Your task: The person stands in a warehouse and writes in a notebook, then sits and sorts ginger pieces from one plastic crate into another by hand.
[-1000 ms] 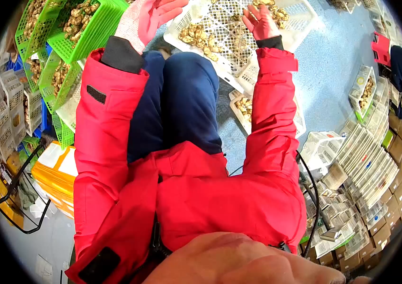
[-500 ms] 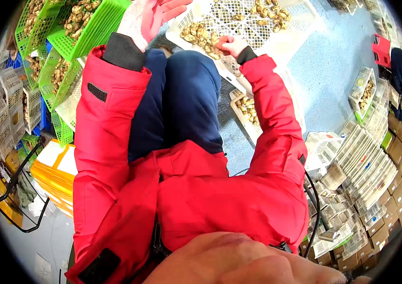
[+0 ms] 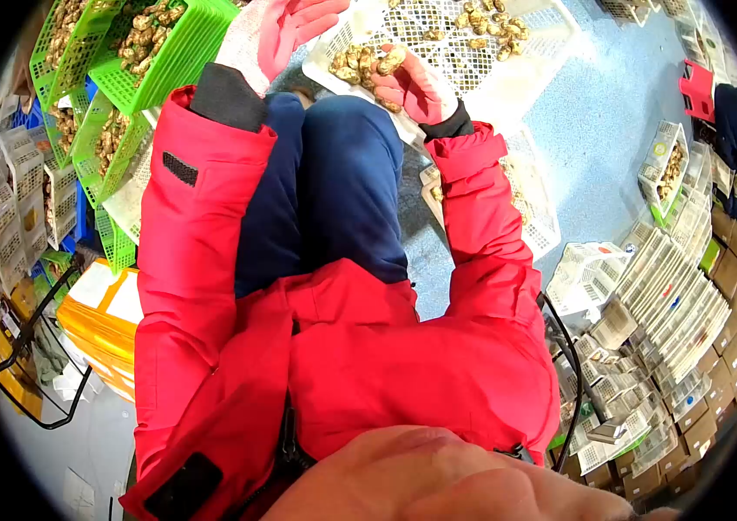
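Observation:
My right hand [image 3: 421, 91], in a pink glove, is over the left part of a shallow white perforated basket [image 3: 542, 74]. Its fingers close around a mottled yellow-brown lump [image 3: 392, 59], perhaps a shellfish or a bulb; I cannot tell which. More such lumps [image 3: 351, 65] lie beside that hand, and others [image 3: 494, 26] sit at the basket's far side. My left hand [image 3: 286, 35], in a pink and white glove, is raised left of the basket with its fingers stretched out. The top edge of the view cuts off part of it, and nothing shows in it.
Stacked green baskets [image 3: 164, 69] of similar lumps stand at the left. Below the white basket is another white basket [image 3: 538, 221], partly hidden by my right sleeve. At the right are nested white baskets [image 3: 668, 295] and cardboard boxes [image 3: 733, 347]. A yellow-taped foam box [image 3: 104, 321] stands lower left.
My right hand has turned and shifted slightly, now showing its palm with a lump held at the fingertips. My right forearm has swung left. The left hand has barely moved.

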Demonstrator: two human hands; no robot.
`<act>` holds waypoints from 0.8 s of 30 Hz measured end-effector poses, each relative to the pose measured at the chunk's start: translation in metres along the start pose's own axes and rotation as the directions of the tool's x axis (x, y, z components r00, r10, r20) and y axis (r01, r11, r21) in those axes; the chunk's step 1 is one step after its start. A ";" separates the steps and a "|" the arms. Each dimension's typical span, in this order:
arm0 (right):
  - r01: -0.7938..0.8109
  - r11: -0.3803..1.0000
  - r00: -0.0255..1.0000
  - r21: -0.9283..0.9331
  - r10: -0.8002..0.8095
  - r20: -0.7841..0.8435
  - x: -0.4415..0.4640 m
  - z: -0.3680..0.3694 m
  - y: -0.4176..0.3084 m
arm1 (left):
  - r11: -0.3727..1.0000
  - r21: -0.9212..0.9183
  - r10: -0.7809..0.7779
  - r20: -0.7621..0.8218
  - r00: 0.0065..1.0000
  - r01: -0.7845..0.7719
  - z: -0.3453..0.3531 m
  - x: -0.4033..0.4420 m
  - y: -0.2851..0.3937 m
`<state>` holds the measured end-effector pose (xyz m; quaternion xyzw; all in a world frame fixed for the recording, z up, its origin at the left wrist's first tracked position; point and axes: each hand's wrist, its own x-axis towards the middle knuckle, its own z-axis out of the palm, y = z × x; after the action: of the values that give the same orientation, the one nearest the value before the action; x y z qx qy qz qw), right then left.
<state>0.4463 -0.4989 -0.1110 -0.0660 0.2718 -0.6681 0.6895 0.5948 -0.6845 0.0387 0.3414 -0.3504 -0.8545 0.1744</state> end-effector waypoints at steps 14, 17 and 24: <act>0.065 0.950 0.950 -0.305 -0.153 -0.274 0.020 -0.025 -0.036 | 0.997 -0.076 -0.023 0.067 0.997 0.028 -0.007 0.000 0.000; 0.242 0.959 0.810 -0.149 -0.284 -0.512 0.036 -0.049 -0.077 | 0.996 -0.087 -0.020 0.035 0.999 0.022 -0.003 0.001 0.001; -0.591 -0.548 0.770 -0.592 -0.166 -0.616 0.083 -0.078 0.022 | 0.997 -0.069 -0.017 0.048 0.999 0.020 -0.006 0.003 -0.001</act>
<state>0.4265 -0.5552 -0.2103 -0.3894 0.8484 0.1093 0.3415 0.5965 -0.6885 0.0339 0.3181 -0.3216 -0.8755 0.1699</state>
